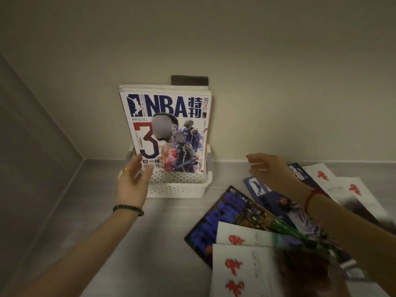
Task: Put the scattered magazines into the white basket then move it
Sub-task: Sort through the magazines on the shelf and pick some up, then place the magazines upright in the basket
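Note:
A white perforated basket point(177, 187) stands against the back wall with several magazines upright in it; the front one is an NBA magazine point(169, 129) with a big red 3. My left hand point(134, 181) is at the basket's left front corner, fingers spread, fingertips touching the NBA cover's lower left. My right hand point(267, 168) hovers open and empty to the right of the basket, above the scattered magazines point(252, 221) fanned over the surface at right: dark blue covers and white ones with red characters.
The grey surface meets a side wall on the left and the back wall behind the basket. A dark strip point(189, 80) shows on the wall above the magazines. Bare surface lies in front of the basket.

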The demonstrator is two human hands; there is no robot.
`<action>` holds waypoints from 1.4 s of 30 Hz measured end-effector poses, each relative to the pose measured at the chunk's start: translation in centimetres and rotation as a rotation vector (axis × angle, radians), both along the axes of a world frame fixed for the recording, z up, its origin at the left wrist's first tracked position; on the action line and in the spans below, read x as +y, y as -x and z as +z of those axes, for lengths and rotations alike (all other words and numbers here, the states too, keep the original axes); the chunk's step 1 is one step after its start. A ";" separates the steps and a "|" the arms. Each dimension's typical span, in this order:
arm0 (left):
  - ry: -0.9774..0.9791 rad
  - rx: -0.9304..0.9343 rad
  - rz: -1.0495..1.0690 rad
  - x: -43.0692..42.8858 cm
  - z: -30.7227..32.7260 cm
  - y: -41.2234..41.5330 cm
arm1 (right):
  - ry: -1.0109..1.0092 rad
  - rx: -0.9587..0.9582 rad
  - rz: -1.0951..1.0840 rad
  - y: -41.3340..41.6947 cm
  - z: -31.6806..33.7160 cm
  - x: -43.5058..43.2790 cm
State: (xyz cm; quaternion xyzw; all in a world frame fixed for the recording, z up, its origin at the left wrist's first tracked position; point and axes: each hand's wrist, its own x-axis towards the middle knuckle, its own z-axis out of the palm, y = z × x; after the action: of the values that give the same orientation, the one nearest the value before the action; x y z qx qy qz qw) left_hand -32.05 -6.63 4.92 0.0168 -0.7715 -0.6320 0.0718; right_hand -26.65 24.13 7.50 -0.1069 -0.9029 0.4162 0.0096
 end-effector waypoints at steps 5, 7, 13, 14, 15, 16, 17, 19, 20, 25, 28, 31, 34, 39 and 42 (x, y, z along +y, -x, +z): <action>0.059 -0.169 -0.100 2.6 -4.2 -9.7 | -0.236 -0.161 0.217 -9.2 -3.1 2.7; 0.029 -0.267 -0.101 3.8 -5.8 -12.9 | -0.198 -0.221 0.311 -12.1 -4.7 2.9; -0.018 -0.468 -0.096 7.4 -8.5 -20.0 | -0.144 -0.255 0.311 -16.4 -8.1 3.0; -0.023 -0.492 -0.087 7.9 -8.5 -20.8 | -0.174 -0.269 0.338 -16.6 -8.5 3.0; -0.017 -0.510 -0.079 8.3 -8.5 -21.5 | -0.233 -0.279 0.362 -16.8 -8.8 3.0; 0.010 -0.517 -0.075 8.6 -8.5 -22.1 | -0.312 -0.281 0.380 -16.8 -9.0 3.0; 0.049 -0.515 -0.076 8.9 -8.5 -22.7 | -0.387 -0.278 0.393 -16.7 -9.2 2.9; 0.136 -0.506 -0.078 9.2 -8.6 -24.0 | -0.475 -0.292 0.403 -16.7 -9.5 2.8; 0.177 -0.503 -0.073 9.3 -8.6 -24.7 | -0.491 -0.315 0.403 -16.6 -9.5 2.8; 0.191 -0.481 -0.018 9.3 -8.6 -27.6 | -0.501 -0.418 0.397 -16.8 -10.1 3.0; 0.194 -0.495 0.035 8.9 -8.5 -28.7 | -0.341 -0.336 0.355 -17.2 -10.0 3.3; 0.163 -0.518 0.084 8.4 -8.2 -29.3 | -0.237 -0.238 0.395 -17.6 -9.0 3.7; 0.073 -0.490 0.168 7.8 -7.6 -29.1 | -0.107 -0.148 0.360 -17.8 -7.2 4.2; -0.197 -0.471 0.211 7.5 -5.8 -27.7 | 0.196 -0.027 0.139 -17.3 -4.3 4.7; -0.260 -0.510 0.009 8.5 -4.2 -26.4 | 0.402 0.013 0.045 -17.0 -3.2 3.8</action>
State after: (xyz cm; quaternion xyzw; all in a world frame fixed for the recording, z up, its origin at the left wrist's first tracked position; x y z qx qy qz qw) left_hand -5.61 1.88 0.70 0.1878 -0.6769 -0.7008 -0.1242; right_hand -9.69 27.96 4.26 -0.0838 -0.8037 0.5890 -0.0152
